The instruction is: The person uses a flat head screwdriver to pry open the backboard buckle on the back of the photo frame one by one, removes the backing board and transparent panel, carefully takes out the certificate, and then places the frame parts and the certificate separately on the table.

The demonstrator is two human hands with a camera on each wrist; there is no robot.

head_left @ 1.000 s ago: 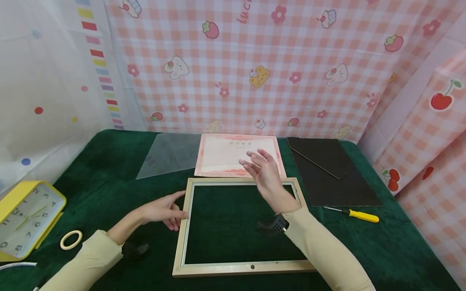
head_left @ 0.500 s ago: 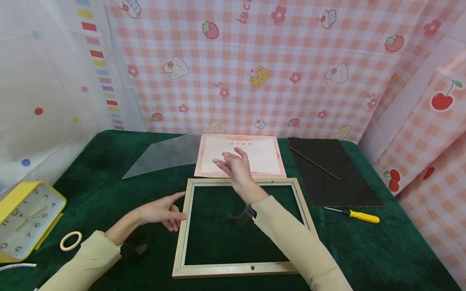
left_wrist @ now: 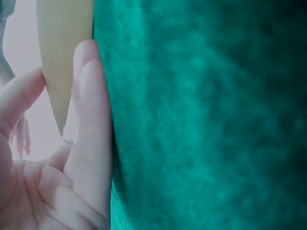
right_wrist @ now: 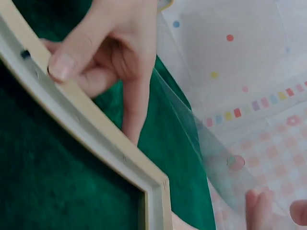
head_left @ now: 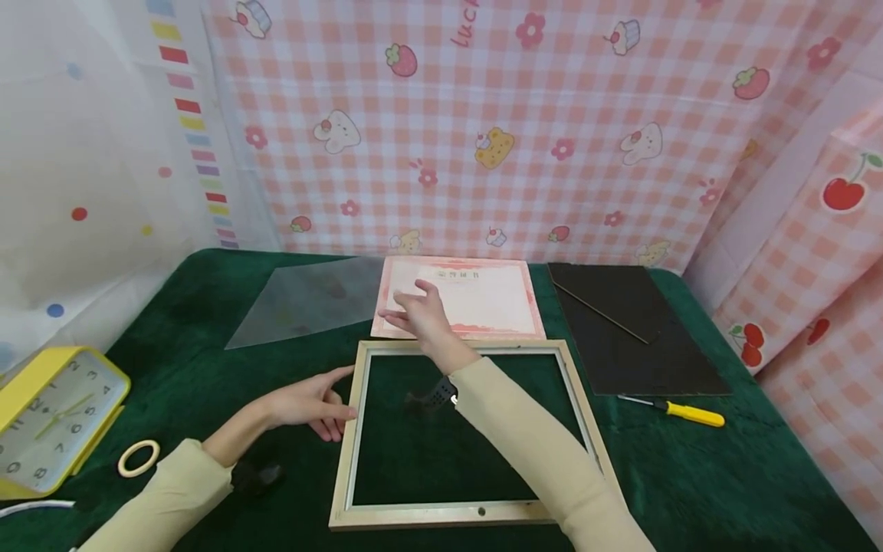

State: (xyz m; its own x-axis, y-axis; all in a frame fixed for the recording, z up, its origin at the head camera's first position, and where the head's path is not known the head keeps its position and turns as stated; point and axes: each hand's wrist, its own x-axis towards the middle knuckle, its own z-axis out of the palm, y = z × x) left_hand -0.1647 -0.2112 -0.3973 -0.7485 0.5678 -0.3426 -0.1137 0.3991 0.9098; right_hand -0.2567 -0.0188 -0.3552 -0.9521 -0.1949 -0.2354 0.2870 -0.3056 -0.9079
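A light wooden picture frame (head_left: pixel 339 468) lies on the green cloth in the head view. My left hand (head_left: pixel 303 402) holds its left side, thumb on top of the rail and fingers along the outer edge. The left wrist view has the wood (left_wrist: pixel 62 57) between thumb and fingers. My right hand (head_left: pixel 422 316) is raised beyond the far rail, fingers spread and holding nothing. Below it lies a certificate (head_left: pixel 486 303) with a pink border. A clear sheet (head_left: pixel 310 299) is left of the certificate, close by the right fingertips (right_wrist: pixel 259 206).
A black board (head_left: pixel 641 330) lies at the right with a thin metal rod (head_left: pixel 600 310) on it. In front is a yellow-handled screwdriver (head_left: pixel 693 415). On the left are a yellow clock (head_left: pixel 62 422) and a cream ring (head_left: pixel 139 458). Patterned cloth (head_left: pixel 441 115) hangs behind.
My right hand has moved left from above the frame's right half towards the clear sheet. The clear sheet has shifted left and turned a little. My left hand has stayed on the picture frame.
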